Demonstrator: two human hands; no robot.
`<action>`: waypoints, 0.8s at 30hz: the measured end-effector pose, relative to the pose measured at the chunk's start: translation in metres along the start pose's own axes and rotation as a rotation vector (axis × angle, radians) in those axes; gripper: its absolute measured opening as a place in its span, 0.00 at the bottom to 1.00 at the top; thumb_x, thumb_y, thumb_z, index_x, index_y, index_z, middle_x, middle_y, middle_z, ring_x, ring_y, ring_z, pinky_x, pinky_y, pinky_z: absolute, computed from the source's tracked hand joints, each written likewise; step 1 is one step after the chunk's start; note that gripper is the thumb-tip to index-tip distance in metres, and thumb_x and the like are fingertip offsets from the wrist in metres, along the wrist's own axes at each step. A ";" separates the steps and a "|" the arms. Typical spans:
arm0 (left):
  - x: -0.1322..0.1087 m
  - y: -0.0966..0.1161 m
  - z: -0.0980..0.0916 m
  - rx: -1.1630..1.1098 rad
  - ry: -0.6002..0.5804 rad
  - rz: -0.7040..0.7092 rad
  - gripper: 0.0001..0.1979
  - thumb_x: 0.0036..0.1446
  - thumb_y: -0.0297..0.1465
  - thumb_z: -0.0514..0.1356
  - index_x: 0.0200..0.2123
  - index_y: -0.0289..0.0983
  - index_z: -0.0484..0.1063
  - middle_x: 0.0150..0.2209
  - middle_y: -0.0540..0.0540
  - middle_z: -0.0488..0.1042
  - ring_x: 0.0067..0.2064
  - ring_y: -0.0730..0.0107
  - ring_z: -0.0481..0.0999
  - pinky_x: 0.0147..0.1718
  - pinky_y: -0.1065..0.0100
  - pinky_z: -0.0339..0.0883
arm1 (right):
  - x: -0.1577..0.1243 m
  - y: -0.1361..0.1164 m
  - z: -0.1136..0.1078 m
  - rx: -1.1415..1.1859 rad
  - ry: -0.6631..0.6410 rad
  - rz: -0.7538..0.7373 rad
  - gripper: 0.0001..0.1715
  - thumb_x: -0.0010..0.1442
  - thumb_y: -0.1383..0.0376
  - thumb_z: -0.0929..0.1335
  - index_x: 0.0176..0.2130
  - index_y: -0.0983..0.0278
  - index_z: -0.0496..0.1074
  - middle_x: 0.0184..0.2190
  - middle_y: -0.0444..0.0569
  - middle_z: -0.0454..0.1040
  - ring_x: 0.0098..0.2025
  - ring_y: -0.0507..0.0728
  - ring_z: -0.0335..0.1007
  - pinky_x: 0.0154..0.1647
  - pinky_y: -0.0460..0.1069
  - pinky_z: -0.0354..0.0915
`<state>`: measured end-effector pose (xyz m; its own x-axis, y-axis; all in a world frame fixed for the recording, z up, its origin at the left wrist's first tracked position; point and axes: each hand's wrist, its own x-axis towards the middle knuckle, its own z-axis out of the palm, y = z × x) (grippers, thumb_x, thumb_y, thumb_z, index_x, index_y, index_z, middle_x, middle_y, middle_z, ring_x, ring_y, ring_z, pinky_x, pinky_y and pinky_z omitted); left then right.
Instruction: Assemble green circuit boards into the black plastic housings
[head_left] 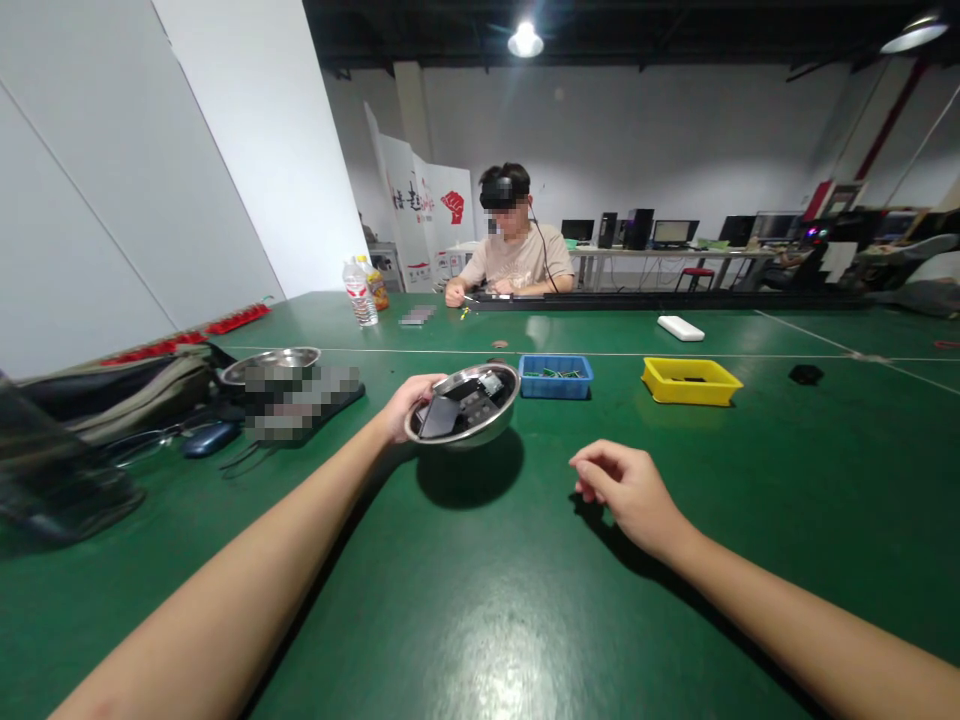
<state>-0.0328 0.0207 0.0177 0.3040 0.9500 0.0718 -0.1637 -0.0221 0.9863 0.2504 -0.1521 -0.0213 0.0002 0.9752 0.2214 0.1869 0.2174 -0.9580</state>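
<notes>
My left hand point(407, 405) grips the left rim of a round metal bowl point(491, 428), which is tilted and held a little above the green table point(480, 580). Inside the bowl lie several dark flat parts point(441, 415) and a small silvery piece point(491, 383). Over the table to the right is my right hand point(619, 490), its fingers curled in and nothing visible in them. A blue tray point(555, 390) holding small green pieces stands just behind the bowl. Farther right sits a yellow tray point(690, 388) with dark pieces in it.
A second metal bowl point(300, 357), a bag point(142, 395) and a blue computer mouse point(211, 438) are on the left. A water bottle point(360, 295) stands at the back. A person point(517, 255) sits opposite. A white box-shaped item point(681, 328) and a black piece point(806, 374) lie on the right.
</notes>
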 end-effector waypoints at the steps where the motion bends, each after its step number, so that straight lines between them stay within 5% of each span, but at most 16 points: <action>1: 0.000 0.001 0.006 0.039 -0.061 -0.010 0.12 0.30 0.26 0.57 0.23 0.30 0.77 0.22 0.46 0.75 0.24 0.68 0.69 0.21 0.72 0.61 | 0.002 0.001 -0.002 0.016 0.085 -0.025 0.14 0.58 0.55 0.69 0.33 0.65 0.74 0.22 0.44 0.73 0.24 0.52 0.67 0.27 0.47 0.62; 5: -0.004 -0.001 0.033 0.174 -0.285 -0.044 0.15 0.29 0.29 0.55 0.24 0.31 0.77 0.22 0.48 0.74 0.26 0.69 0.68 0.24 0.73 0.60 | 0.007 0.006 -0.010 0.001 0.274 -0.104 0.13 0.59 0.55 0.69 0.35 0.64 0.73 0.27 0.45 0.73 0.29 0.53 0.69 0.30 0.48 0.64; 8: -0.011 -0.006 0.052 0.266 -0.422 -0.076 0.15 0.30 0.29 0.56 0.24 0.31 0.77 0.22 0.48 0.72 0.27 0.70 0.67 0.25 0.73 0.58 | 0.003 0.004 -0.010 -0.128 0.274 -0.213 0.10 0.62 0.59 0.68 0.39 0.63 0.73 0.33 0.48 0.75 0.34 0.55 0.71 0.36 0.50 0.66; 14: -0.021 -0.023 0.077 0.390 -0.582 -0.146 0.16 0.31 0.30 0.56 0.27 0.32 0.77 0.22 0.49 0.69 0.25 0.71 0.63 0.24 0.72 0.54 | -0.006 -0.010 -0.007 -0.467 0.028 -0.524 0.04 0.59 0.67 0.67 0.37 0.62 0.73 0.34 0.50 0.76 0.40 0.59 0.69 0.42 0.54 0.64; 24: -0.023 -0.025 0.081 0.459 -0.587 -0.158 0.14 0.33 0.30 0.57 0.27 0.32 0.76 0.22 0.51 0.67 0.25 0.73 0.61 0.24 0.72 0.52 | -0.007 -0.024 -0.009 -0.735 -0.364 -0.403 0.20 0.54 0.68 0.68 0.47 0.64 0.74 0.42 0.53 0.77 0.49 0.64 0.65 0.49 0.59 0.56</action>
<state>0.0399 -0.0258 0.0031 0.7615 0.6341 -0.1341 0.2904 -0.1489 0.9453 0.2551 -0.1645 0.0023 -0.4871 0.8114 0.3230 0.6845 0.5844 -0.4358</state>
